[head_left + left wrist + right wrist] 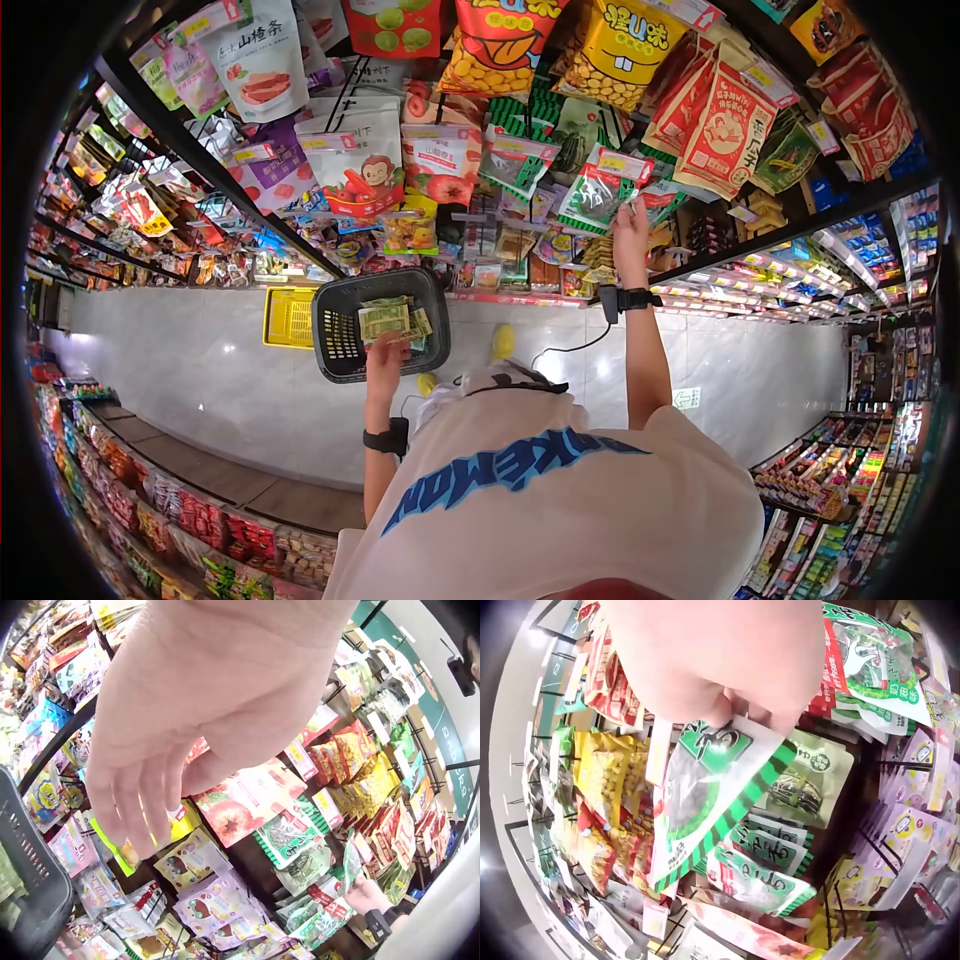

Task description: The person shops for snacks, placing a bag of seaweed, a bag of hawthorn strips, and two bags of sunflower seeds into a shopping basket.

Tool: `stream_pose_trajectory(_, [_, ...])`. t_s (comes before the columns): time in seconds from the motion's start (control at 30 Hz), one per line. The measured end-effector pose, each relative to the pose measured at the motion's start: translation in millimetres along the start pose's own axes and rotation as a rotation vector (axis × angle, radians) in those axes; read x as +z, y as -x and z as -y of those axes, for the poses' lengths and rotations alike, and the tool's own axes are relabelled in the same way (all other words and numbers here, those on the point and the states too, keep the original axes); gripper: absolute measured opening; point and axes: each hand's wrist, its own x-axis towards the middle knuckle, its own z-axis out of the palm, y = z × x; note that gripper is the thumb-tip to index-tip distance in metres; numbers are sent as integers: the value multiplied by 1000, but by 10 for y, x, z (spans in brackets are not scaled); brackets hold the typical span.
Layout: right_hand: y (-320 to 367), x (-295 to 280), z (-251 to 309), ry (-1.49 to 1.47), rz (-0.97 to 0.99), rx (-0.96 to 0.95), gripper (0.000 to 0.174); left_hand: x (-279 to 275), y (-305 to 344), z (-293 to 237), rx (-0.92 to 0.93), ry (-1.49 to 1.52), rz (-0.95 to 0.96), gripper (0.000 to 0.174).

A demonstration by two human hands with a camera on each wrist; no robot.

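Observation:
My right hand (630,240) is up at the shelf rack, pinching the top of a white-and-green striped snack bag (705,787). Dark contents show through the bag's clear window, and the thumb and fingertips hide its top edge. In the head view my left hand (384,366) hangs over the near side of a black plastic basket (432,300). Its fingers look loosely bent in the left wrist view, with nothing visible in their grasp. Several green-and-yellow packets (385,320) lie inside the basket, just beyond those fingers.
Hanging snack bags fill the rack ahead, among them yellow bags (625,50) and red-and-tan paper bags (728,130). A yellow basket (288,317) stands on the grey floor (200,370) left of the black one. More stocked shelves (215,530) line the aisle behind.

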Motion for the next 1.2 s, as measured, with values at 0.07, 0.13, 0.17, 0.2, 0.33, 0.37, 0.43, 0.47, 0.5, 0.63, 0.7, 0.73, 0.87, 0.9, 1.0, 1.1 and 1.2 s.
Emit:
stream_pose_trajectory(0.07, [131, 38, 95, -13, 30, 54, 10, 88, -23, -85, -20, -27, 17, 30])
stream_pose_trajectory(0.13, [287, -98, -65, 180, 126, 65, 12, 201, -136, -179, 27, -85, 70, 30])
stream_pose_trajectory(0.17, [371, -115, -145, 211, 198, 27, 10, 270, -209, -219, 81, -130, 114, 30])
stream_pose_trajectory(0.2, [448, -83, -183, 242, 269, -10, 8, 348, -291, -274, 134, -176, 159, 29])
stream_pose_trajectory(0.33, [648, 128, -235, 239, 441, 84, 5, 1035, -537, -1130, 265, 60, 315, 34])
stream_pose_trajectory(0.37, [689, 241, -147, 249, 479, 90, 6, 1254, -598, -1323, 307, 218, 319, 36])
stream_pose_trajectory(0.43, [747, 410, -162, 177, 545, 117, 12, 1614, -757, -1600, 285, 322, 251, 32])
stream_pose_trajectory(0.47, [758, 452, -142, 143, 580, 168, 18, 1702, -847, -1618, 241, 329, 277, 30])
stream_pose_trajectory(0.5, [753, 494, -87, 110, 615, 217, 23, 1772, -938, -1624, 200, 335, 303, 28])
stream_pose_trajectory(0.63, [560, 552, -13, 37, 635, 221, 38, 2036, -1175, -1800, 230, 358, 292, 23])
stream_pose_trajectory(0.7, [421, 733, 231, -9, 487, 190, 37, 2160, -1314, -1911, 257, 322, 312, 24])
stream_pose_trajectory(0.73, [321, 817, 297, -2, 389, 195, 33, 2220, -1380, -1946, 266, 308, 323, 25])
stream_pose_trajectory(0.87, [-153, 936, 231, 64, 355, 155, 27, 2385, -1666, -2152, 426, 145, 137, 30])
stream_pose_trajectory(0.9, [-232, 980, 246, 124, 353, 145, 25, 2389, -1712, -2202, 421, 183, 153, 33])
stream_pose_trajectory(1.0, [-368, 1095, 246, 135, 288, 92, 24, 2446, -1911, -2123, 446, 247, 166, 35])
stream_pose_trajectory(1.1, [-631, 1042, -103, 228, 274, 119, 38, 2433, -1911, -2135, 401, 192, 137, 27])
stream_pose_trajectory(1.2, [-637, 1106, -288, 184, 244, 96, 34, 2467, -1980, -2041, 422, 129, 80, 26])
